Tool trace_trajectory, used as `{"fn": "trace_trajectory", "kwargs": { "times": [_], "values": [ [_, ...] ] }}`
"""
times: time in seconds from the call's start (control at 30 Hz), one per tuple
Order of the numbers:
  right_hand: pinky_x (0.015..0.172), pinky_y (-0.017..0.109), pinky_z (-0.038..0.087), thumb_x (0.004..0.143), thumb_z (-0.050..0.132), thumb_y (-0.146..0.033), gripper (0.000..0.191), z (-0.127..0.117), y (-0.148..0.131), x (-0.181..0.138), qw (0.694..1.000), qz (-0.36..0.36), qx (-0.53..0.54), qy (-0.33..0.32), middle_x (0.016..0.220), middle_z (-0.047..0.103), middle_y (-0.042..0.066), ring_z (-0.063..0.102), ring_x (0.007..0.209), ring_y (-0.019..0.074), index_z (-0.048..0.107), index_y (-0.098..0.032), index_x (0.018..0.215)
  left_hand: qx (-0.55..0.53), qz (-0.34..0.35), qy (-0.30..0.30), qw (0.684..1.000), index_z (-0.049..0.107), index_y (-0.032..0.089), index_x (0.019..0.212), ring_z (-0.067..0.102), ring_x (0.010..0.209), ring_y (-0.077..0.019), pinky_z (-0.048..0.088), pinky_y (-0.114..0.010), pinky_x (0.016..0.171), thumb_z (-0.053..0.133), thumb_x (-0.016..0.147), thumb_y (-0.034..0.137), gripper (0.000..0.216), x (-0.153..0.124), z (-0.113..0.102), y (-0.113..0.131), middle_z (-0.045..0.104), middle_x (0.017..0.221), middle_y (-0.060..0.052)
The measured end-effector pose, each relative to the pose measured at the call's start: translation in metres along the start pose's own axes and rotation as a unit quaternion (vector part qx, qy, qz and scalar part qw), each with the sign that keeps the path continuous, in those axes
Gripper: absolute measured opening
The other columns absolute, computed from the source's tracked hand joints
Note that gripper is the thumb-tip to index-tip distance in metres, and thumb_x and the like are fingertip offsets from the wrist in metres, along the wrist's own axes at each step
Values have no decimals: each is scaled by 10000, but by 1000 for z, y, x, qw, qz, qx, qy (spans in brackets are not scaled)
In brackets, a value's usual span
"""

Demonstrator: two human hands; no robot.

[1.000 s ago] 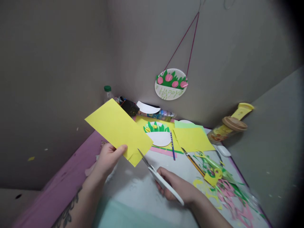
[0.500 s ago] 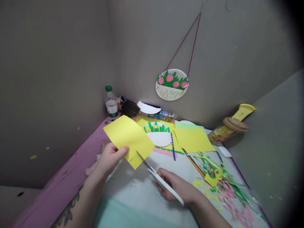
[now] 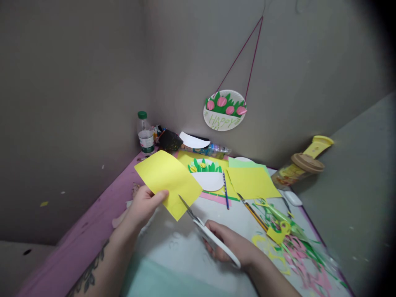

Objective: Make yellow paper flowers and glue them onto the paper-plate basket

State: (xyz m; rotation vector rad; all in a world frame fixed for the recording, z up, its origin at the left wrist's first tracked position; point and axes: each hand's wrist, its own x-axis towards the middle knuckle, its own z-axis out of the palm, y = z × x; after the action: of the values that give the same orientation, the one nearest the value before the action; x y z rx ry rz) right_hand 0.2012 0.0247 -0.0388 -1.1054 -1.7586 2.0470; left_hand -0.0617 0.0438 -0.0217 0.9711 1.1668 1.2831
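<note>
A sheet of yellow paper (image 3: 167, 177) is pinched in my left hand (image 3: 148, 206), thumb on top, and held tilted above the table. My right hand (image 3: 224, 243) grips white-handled scissors (image 3: 213, 239) whose metal blades reach the lower right part of the sheet. One blade lies over the paper; whether the blades are parted is hard to tell. Beyond the sheet lies a cut white paper plate (image 3: 207, 180) with green paper leaves and small yellow flowers. A dark blue pencil (image 3: 225, 192) rests beside that plate.
Flat yellow paper (image 3: 253, 181), a craft knife (image 3: 253, 212) and green, pink and yellow scraps (image 3: 300, 251) lie on the right. A lidded cup (image 3: 297, 169) and a bottle (image 3: 145, 134) stand at the back. A decorated plate (image 3: 225, 111) hangs on the wall.
Hardly anything differs. The scissors and the lower edge of the yellow sheet have shifted very slightly in the view; both hands keep their holds.
</note>
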Motion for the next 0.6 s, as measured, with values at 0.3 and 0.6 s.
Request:
{"fn": "trace_trajectory", "kwargs": {
  "times": [0.3, 0.6],
  "values": [
    [528, 190, 313, 522, 459, -70, 255, 0, -2, 0, 1000, -3, -7, -3, 665, 473, -45, 384, 591, 75, 437, -181, 750, 1, 3, -3, 1000, 680, 140, 1034, 652, 884, -272, 514, -366, 762, 699, 690, 365, 412, 0, -1, -2, 706, 978, -114],
    [521, 185, 300, 514, 484, -97, 244, -1, -3, 1, 1000, -1, 11, -3, 653, 469, -44, 382, 593, 78, 441, -179, 740, -2, 7, 1, 1000, 671, 131, 1053, 651, 893, -279, 512, -379, 778, 704, 685, 365, 437, 2, -3, -5, 701, 996, -122]
  ]
}}
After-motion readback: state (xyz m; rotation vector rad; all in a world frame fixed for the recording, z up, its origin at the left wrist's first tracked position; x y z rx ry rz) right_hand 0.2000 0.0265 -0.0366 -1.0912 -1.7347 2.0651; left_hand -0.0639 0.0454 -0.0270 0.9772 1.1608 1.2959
